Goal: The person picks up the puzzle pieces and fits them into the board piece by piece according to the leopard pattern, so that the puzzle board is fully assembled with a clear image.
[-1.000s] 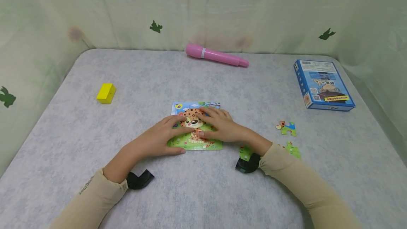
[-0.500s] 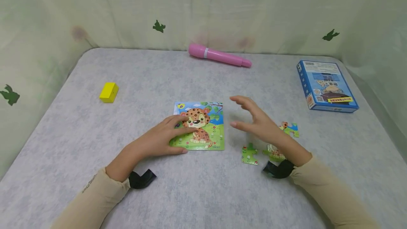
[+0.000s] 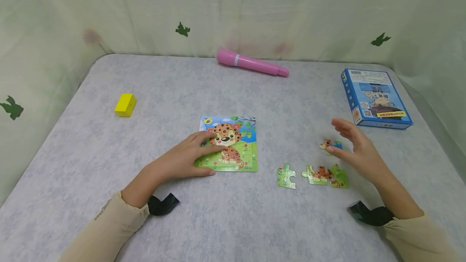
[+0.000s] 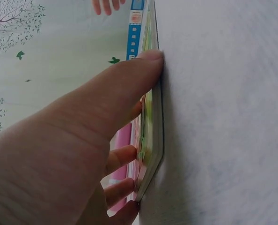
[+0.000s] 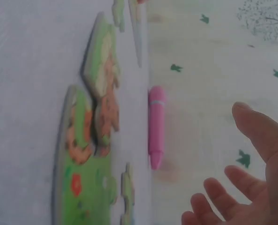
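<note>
A square leopard jigsaw puzzle [image 3: 249, 157] lies flat on the table in the head view. My left hand [image 3: 189, 155] rests on its left side, fingers extended over the picture, and the thumb [image 4: 150, 55] lies along the near edge in the left wrist view. My right hand [image 3: 364, 159] hovers with spread fingers and holds nothing. Its thumb tip overlaps a blue and spotted puzzle piece [image 3: 327, 144]. Closer to me lie a green puzzle piece [image 3: 284, 176], a leopard-body piece [image 3: 317, 176] and another green piece [image 3: 340, 177], the latter two almost together.
A pink microphone-shaped stick [image 3: 251, 63] lies by the table's far edge. At the far right is a blue box [image 3: 376, 98]; a yellow block [image 3: 125, 105] sits on the left. A pale curtain [image 3: 255, 15] hangs behind the table.
My right hand has lifted off the puzzle and moved right to above the loose pieces, uncovering the puzzle's right half. The left hand has stayed on the puzzle.
</note>
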The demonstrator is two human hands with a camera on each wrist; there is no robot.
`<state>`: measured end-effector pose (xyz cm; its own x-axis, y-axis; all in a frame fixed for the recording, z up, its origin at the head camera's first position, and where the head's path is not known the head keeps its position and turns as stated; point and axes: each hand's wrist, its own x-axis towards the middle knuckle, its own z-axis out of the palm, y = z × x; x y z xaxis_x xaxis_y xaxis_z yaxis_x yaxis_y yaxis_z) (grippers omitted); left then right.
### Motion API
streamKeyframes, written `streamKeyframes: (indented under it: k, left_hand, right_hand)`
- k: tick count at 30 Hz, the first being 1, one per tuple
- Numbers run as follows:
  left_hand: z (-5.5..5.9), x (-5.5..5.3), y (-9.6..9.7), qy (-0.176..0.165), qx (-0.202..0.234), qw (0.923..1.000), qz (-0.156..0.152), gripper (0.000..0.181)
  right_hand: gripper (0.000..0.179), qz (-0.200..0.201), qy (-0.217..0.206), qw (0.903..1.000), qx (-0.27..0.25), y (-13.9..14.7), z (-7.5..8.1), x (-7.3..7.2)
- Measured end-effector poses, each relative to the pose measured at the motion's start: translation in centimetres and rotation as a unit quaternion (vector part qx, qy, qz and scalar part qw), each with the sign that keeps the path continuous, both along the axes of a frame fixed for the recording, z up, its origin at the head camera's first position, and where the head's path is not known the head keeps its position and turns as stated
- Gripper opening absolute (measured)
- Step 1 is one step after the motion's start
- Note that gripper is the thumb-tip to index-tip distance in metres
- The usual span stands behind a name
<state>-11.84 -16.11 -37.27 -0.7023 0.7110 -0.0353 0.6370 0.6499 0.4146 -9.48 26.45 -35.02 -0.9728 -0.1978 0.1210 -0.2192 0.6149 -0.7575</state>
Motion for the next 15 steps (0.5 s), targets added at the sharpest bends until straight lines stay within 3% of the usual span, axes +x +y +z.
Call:
streamKeyframes:
  k: [8, 15]
  left_hand:
    - [0.0, 0.0, 0.0, 0.000, -0.002, 1.0000, 0.000, 0.059]
    - [0.0, 0.1, 0.0, -0.003, -0.001, 1.0000, 0.003, 0.059]
  right_hand:
    - [0.068, -0.023, -0.049, 0.9985, 0.013, 2.4, -2.6, -0.3]
    - [0.076, 0.005, -0.102, 0.9934, 0.054, 3.6, -2.7, -0.3]
